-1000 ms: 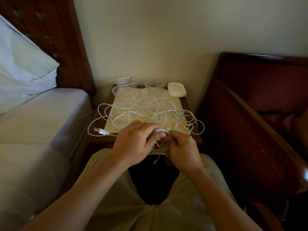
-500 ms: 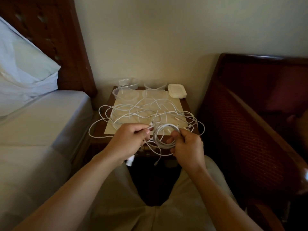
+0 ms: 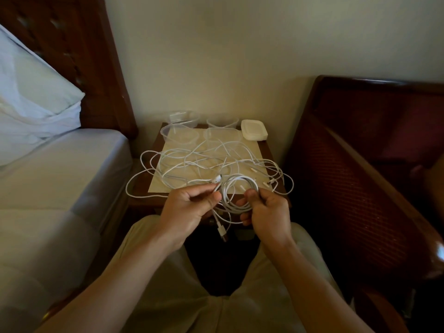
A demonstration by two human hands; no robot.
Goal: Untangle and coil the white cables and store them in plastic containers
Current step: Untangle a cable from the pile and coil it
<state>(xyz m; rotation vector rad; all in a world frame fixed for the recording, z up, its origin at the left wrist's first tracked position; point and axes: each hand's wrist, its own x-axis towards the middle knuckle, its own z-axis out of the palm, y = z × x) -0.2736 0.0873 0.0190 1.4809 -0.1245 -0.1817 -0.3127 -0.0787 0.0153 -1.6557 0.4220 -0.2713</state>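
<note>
Both hands [image 3: 187,207] [image 3: 269,213], one coil [image 3: 236,195] (white)

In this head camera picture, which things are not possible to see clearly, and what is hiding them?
- Fingers of the left hand: curled under the palm, so how they pinch the white coiled cable is hidden.
- Contents of the clear plastic container at back left: something pale inside, too small and dim to name.
- Loose tangled white cables: the count is unclear, because strands overlap.
- Dark wooden nightstand: the right hand covers its front edge.
</note>
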